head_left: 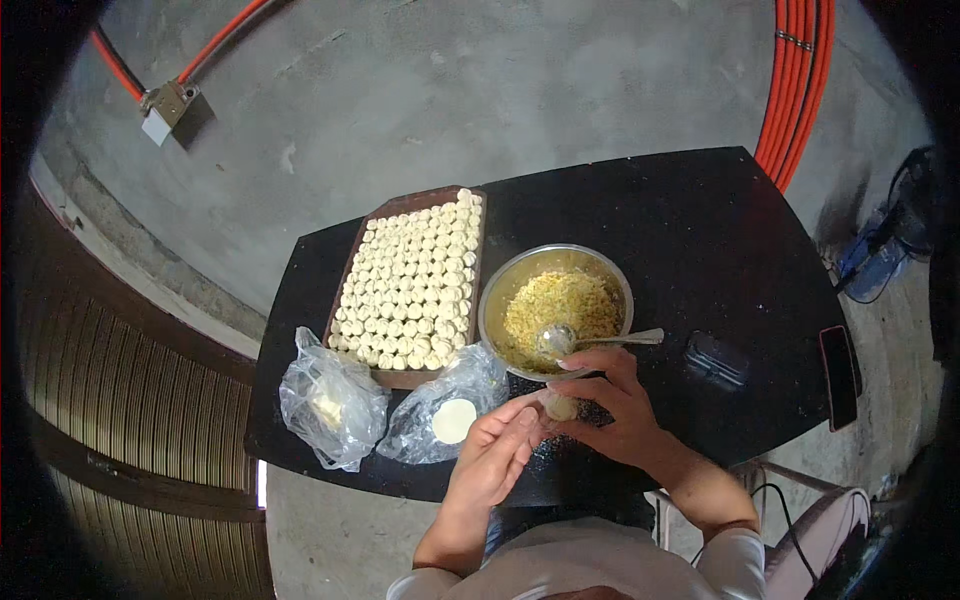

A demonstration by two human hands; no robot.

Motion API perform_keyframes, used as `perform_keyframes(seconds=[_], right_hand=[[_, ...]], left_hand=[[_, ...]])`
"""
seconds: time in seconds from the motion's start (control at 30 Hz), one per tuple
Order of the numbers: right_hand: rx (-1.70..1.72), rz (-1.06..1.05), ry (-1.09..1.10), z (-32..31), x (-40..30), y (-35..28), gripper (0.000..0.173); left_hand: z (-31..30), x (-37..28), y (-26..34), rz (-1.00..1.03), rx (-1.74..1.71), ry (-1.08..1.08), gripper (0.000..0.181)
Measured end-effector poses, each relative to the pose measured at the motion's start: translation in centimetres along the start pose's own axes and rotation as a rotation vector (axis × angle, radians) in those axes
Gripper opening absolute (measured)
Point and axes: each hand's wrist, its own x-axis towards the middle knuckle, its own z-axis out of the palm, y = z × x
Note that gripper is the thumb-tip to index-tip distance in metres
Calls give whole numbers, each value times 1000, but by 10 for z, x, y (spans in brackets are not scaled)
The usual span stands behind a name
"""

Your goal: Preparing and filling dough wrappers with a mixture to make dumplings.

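A small pale dough dumpling sits between my two hands, just in front of the metal bowl's near rim. My left hand holds it from the left, thumb and fingers bent around its edge. From the right, my right hand pinches it between thumb and fingers, with the index finger raised. Yellow chopped filling lies in the metal bowl. A metal spoon rests in the bowl with its handle over the right rim.
Left of the bowl, a brown tray holds rows of small dumplings. Two plastic bags lie nearer me, one under a round dough wrapper. On the black table are a dark case and, at the right edge, a phone.
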Motion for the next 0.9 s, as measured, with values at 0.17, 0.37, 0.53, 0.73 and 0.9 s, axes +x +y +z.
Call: perform_keyframes(seconds=[0.17, 0.37, 0.53, 0.73, 0.9], right_hand=[[-149, -73, -35, 7, -3, -1, 42], [-175, 24, -133, 2, 3, -17, 50], [-156, 44, -242, -12, 5, -27, 49], [-144, 86, -212, -18, -3, -27, 38], [-68, 91, -132, -8, -10, -22, 29]], left_hand=[[2, 4, -9, 77, 138, 68, 21], [-16, 10, -17, 159, 111, 60, 18], [-55, -7, 18, 246, 379, 393, 25], [-120, 21, 71, 466, 809, 687, 23], [-146, 63, 79, 429, 1058, 655, 22]])
